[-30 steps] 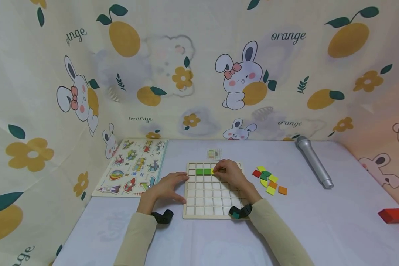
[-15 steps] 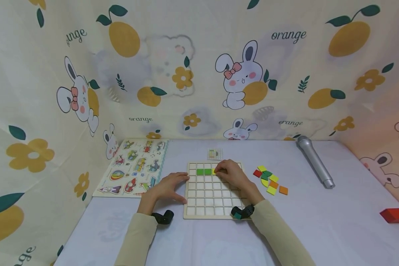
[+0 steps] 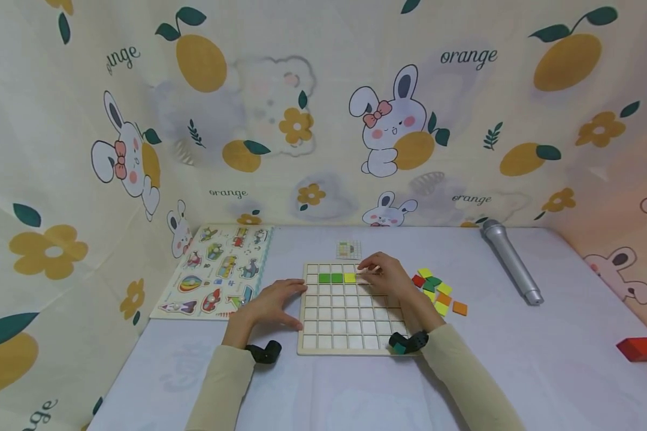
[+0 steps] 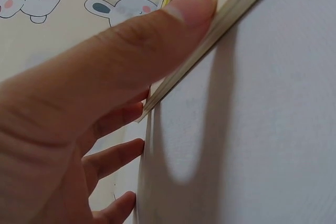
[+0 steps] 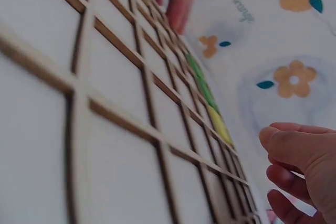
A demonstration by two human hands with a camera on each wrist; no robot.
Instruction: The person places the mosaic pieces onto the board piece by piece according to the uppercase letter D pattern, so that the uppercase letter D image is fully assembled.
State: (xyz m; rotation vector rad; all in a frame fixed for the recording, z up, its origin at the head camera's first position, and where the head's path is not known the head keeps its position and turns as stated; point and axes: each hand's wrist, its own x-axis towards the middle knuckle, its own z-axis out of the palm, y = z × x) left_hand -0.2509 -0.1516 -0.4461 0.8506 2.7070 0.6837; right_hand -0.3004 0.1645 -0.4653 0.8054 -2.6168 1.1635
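A wooden grid board lies on the table with two green square tiles and a yellow square tile side by side in its second row. My left hand stays at the board's left edge, fingers spread; in the left wrist view the thumb rests on the rim. My right hand hovers over the board's upper right, just right of the yellow tile, fingers loosely bent and holding nothing. The right wrist view shows that hand apart from the yellow tile.
Several loose coloured tiles lie right of the board. Behind it is a small pattern card. A picture puzzle board lies at the left, a silver microphone at the right. Red blocks sit at the far right edge.
My right hand has let go of the yellow tile, which now lies fully visible in its cell, and has moved right. The left hand has kept its place.
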